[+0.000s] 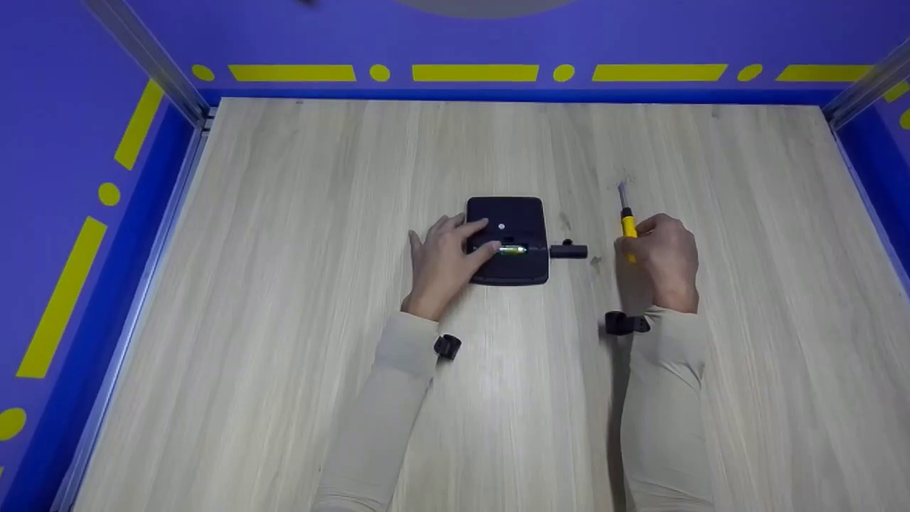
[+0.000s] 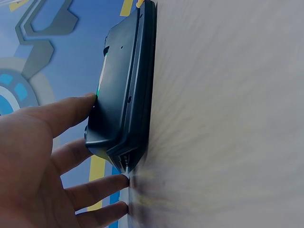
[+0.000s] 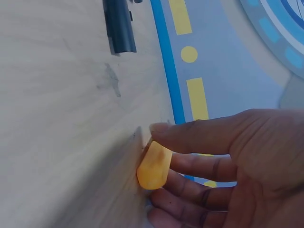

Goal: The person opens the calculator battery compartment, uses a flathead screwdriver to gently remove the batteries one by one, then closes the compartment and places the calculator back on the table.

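Observation:
A black, flat device (image 1: 519, 267) with rounded corners lies on the table, a slot in its upper face holding a green battery (image 1: 513, 250). My left hand (image 1: 444, 259) rests at the device's left side. Its thumb touches the face by the battery's left end, and the other fingers spread along the left edge. Right of the device lies a small black battery cover (image 1: 570, 252) with a tab. Farther right, my right hand (image 1: 665, 252) pinches the yellow handle of a screwdriver (image 1: 628, 226), whose metal shaft points away from me. The handle's butt end (image 3: 154, 171) shows in the right wrist view.
The pale wood-grain table (image 1: 284, 213) is bounded by a blue wall (image 1: 483, 43) with yellow markings at the back and by side panels. Metal posts stand at the two far corners. Small dark marks (image 1: 596, 263) spot the table between cover and screwdriver.

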Available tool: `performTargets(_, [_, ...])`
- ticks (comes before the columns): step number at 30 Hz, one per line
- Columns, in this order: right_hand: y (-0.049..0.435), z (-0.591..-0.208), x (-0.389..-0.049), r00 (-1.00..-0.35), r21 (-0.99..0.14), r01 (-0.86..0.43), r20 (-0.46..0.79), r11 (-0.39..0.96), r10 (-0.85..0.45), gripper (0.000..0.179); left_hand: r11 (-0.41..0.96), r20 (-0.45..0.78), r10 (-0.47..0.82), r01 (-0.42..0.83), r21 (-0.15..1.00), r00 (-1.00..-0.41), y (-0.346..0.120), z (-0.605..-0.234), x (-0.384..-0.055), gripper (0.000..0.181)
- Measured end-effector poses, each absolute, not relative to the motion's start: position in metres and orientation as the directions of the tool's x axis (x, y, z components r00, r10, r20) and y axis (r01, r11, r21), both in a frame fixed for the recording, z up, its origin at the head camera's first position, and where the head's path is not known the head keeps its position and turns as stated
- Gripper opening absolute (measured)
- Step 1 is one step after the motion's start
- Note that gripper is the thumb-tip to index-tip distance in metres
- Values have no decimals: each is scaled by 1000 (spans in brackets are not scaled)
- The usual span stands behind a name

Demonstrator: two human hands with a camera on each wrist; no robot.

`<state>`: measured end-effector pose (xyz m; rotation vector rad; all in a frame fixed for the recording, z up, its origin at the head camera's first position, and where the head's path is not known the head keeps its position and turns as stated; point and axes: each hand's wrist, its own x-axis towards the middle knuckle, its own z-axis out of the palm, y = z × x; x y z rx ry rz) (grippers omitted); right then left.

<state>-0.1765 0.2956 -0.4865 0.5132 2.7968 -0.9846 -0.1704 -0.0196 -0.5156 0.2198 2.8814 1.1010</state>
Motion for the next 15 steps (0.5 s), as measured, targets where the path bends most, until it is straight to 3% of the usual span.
performTargets(15, [302, -490, -177, -932, -600, 361, -237, 713, 273, 15, 743, 4, 140, 107, 660, -990, -19, -515, -171, 52])
